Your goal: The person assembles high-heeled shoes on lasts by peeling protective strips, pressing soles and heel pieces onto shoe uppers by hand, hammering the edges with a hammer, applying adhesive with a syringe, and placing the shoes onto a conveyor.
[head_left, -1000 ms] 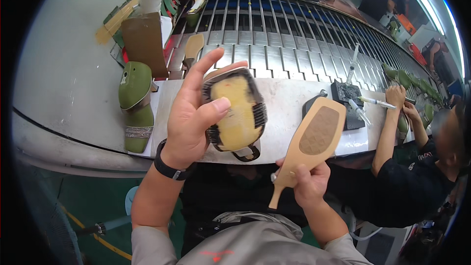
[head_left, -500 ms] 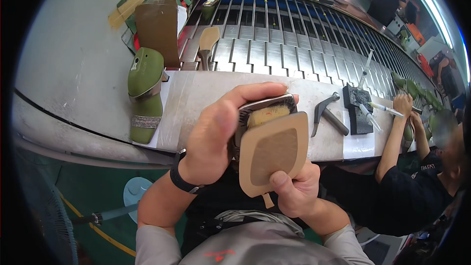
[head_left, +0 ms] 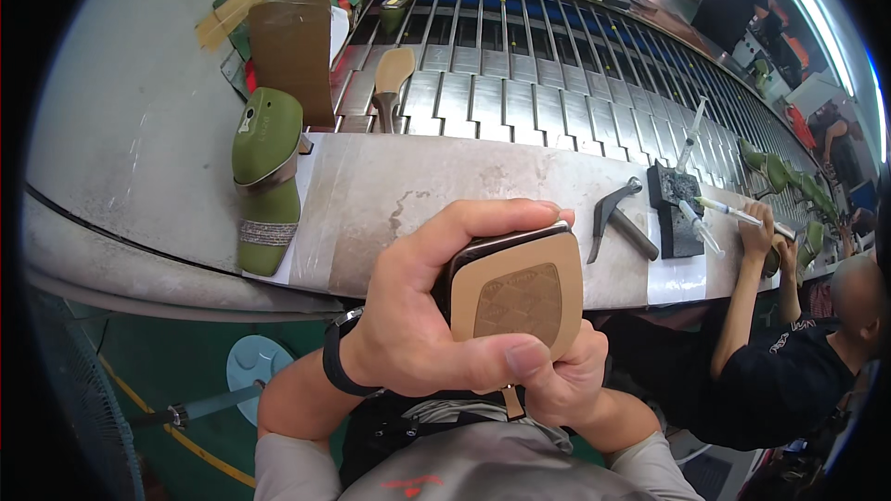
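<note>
In front of my chest is a shoe with its underside up, its tan shoe sole (head_left: 524,288) lying over the dark-edged shoe bottom. My left hand (head_left: 399,315) is wrapped round the front and left side, fingers over the far edge and thumb across the sole. At the near end my right hand (head_left: 574,373) is closed on the shoe, its thumb beside the left thumb. A narrow tan tail of the sole (head_left: 512,403) sticks out below. The rest of the shoe is hidden by my hands. Left on the worktable stands a green heeled sandal (head_left: 269,158).
A hammer (head_left: 624,221) and a black block (head_left: 676,213) with syringes (head_left: 692,134) are at the right of the worktable (head_left: 343,223). Beyond lies a roller conveyor (head_left: 483,83) carrying another tan sole (head_left: 394,74). A co-worker (head_left: 742,353) handles green shoes at the right.
The sole, held apart from the shoe bottom earlier, now lies against it, covering the yellowish filling. My left thumb has come over onto the sole.
</note>
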`<state>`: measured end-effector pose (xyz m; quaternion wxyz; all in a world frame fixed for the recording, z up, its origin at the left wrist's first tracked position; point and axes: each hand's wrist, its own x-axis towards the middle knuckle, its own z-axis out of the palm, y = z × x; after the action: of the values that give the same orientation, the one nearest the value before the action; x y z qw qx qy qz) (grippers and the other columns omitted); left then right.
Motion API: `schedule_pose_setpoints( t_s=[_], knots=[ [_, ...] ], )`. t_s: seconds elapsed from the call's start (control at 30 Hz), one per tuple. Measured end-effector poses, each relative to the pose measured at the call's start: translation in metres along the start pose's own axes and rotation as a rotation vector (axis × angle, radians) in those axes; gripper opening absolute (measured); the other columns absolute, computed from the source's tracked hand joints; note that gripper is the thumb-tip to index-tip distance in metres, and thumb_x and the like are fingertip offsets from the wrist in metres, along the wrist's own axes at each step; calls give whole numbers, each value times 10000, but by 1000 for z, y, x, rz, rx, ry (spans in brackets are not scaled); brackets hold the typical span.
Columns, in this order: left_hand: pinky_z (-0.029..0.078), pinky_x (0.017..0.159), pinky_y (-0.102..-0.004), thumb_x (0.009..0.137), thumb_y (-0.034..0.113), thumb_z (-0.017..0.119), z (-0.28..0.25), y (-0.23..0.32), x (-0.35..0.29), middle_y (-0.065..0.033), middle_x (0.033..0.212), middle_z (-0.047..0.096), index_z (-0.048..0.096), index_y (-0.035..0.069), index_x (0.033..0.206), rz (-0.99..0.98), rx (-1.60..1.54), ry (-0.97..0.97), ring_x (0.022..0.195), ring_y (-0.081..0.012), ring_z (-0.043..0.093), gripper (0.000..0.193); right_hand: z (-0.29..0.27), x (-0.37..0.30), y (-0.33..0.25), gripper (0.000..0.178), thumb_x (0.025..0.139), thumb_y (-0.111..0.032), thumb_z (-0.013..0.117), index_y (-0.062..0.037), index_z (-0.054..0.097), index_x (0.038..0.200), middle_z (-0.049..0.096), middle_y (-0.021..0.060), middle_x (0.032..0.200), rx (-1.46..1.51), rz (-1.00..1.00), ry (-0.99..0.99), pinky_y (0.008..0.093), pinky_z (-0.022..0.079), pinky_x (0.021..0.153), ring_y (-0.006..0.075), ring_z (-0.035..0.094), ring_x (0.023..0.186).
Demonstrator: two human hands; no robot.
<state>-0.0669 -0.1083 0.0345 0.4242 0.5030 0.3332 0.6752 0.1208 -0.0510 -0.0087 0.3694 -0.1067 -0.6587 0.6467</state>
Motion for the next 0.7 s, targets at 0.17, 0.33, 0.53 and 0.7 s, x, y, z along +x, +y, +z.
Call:
schedule_pose_setpoints(
  t_s=[0.17, 0.33, 0.53, 0.7],
  knots=[
    [537, 1116, -460, 856, 264, 887, 2, 1, -1, -301, 1428, 625, 490, -58, 1472, -18, -8, 5, 1367, -343, 617, 801, 5, 1, -4, 236, 1041, -162, 716, 40, 781, 937, 761, 92, 785, -20, 14, 39, 284, 508, 571, 142, 678, 636],
    [542, 1098, -446, 967, 179, 749, 6, 9, 0, -308, 1444, 615, 505, -49, 1463, -116, -94, 102, 1337, -326, 638, 598, 2, -1, -1, 256, 1045, -166, 710, 32, 772, 895, 760, 89, 780, -7, -3, 30, 285, 505, 563, 135, 674, 631],
    [531, 1102, -423, 992, 129, 680, 12, 16, 0, -312, 1490, 586, 511, -47, 1465, -109, 72, 54, 1333, -302, 638, 532, -1, 1, -5, 258, 1049, -173, 702, 42, 775, 927, 773, 85, 804, 34, 19, 30, 287, 528, 590, 124, 685, 667],
    [525, 1108, -410, 973, 121, 698, 8, 14, 2, -293, 1525, 564, 485, -50, 1508, -109, 166, -2, 1348, -282, 625, 601, -4, 0, -6, 258, 1051, -171, 696, 64, 778, 982, 796, 97, 860, 66, 43, 65, 286, 558, 641, 132, 713, 727]
  ],
)
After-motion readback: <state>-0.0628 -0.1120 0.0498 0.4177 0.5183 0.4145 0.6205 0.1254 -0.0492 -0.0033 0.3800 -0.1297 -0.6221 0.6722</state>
